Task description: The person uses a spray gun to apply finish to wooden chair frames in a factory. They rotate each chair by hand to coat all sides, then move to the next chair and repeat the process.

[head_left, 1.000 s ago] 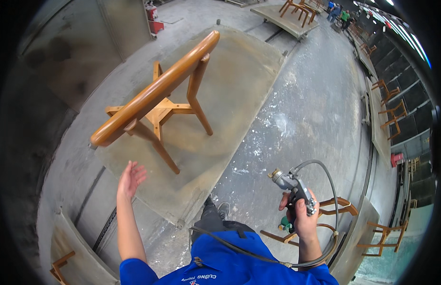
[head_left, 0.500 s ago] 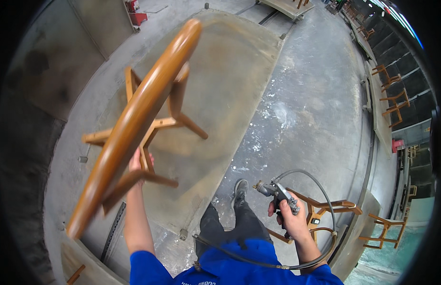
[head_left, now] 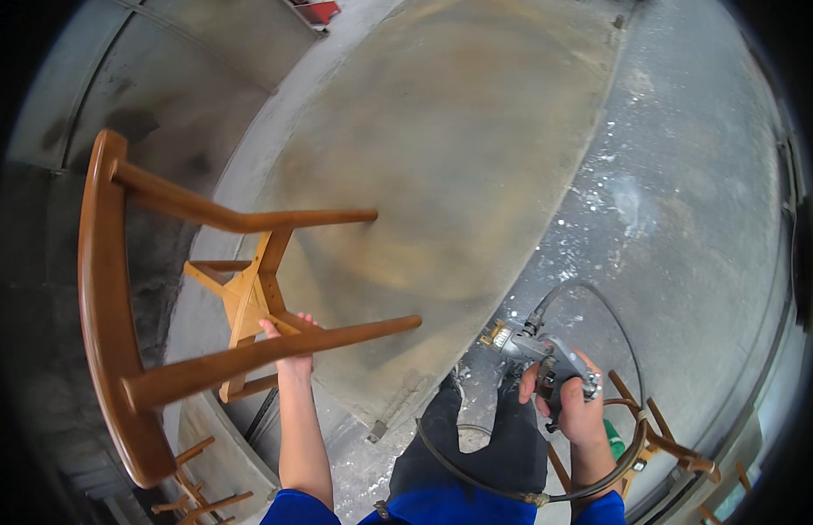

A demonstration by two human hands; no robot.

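My left hand (head_left: pixel 293 352) is wrapped round the light-wood seat support of a wooden chair frame (head_left: pixel 245 302), lifted and tipped on its side. The frame has a broad, glossy brown curved backrest on the left. Its legs point right, and one crosses in front of my hand, hiding part of the grip. My right hand (head_left: pixel 577 409) is closed round the handle of a grey metal spray gun (head_left: pixel 517 339) with a brass-coloured nozzle pointing left. A dark hose (head_left: pixel 623 325) loops from the gun, round my right forearm and across my waist.
A large flat stained board (head_left: pixel 450 166) lies ahead, beside the grey, paint-spotted floor (head_left: pixel 651 236). More chair frames stand at the lower left (head_left: pixel 195 492) and behind my right hand (head_left: pixel 665 444), near a green object (head_left: pixel 614 439). A stained panel wall (head_left: pixel 196 61) rises on the left.
The chair frame has turned in my left hand: its backrest swung from crossing the board to upright at the far left, and its legs now point right. The spray gun stays in my right hand.
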